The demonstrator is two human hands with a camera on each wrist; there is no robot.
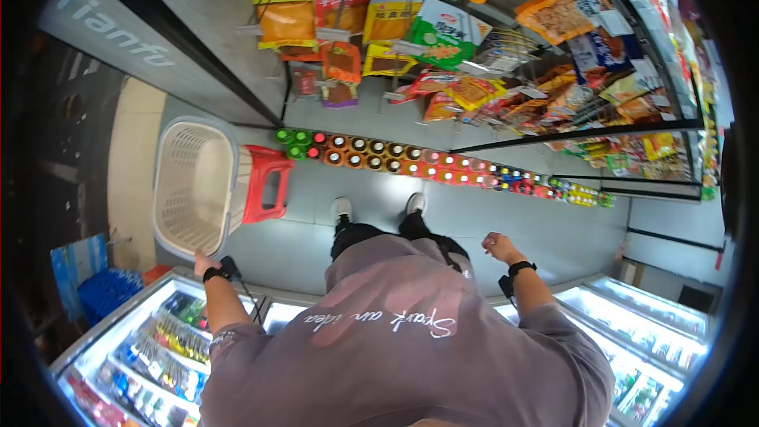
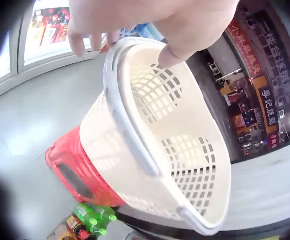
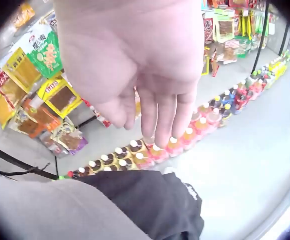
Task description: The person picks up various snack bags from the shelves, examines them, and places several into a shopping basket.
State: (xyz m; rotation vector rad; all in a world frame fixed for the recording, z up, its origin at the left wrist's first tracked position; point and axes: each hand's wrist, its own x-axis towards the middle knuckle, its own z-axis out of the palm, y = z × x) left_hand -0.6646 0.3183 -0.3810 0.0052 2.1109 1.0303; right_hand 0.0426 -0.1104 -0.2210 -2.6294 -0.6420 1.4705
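A cream plastic basket (image 1: pixel 235 190) with slotted sides and a grey handle (image 2: pixel 130 130) stands on a red stool (image 1: pixel 267 182). My left hand (image 1: pixel 207 263) is at the basket's near end, fingers relaxed. In the left wrist view, the thumb (image 2: pixel 171 56) overlaps the rim and the other fingers (image 2: pixel 76 44) hang down beyond the handle side. My right hand (image 1: pixel 500 248) hangs in the air at my right side, holding nothing. Its fingers (image 3: pixel 166 117) droop loosely in the right wrist view, with bottles behind them.
Rows of drink bottles (image 1: pixel 395 160) line the floor under a rack of hanging snack packets (image 1: pixel 443 35). Lit refrigerated cases (image 1: pixel 150 348) stand behind me on both sides. A blue crate (image 1: pixel 111 294) sits at the left. Grey floor (image 1: pixel 304 249) lies around my feet.
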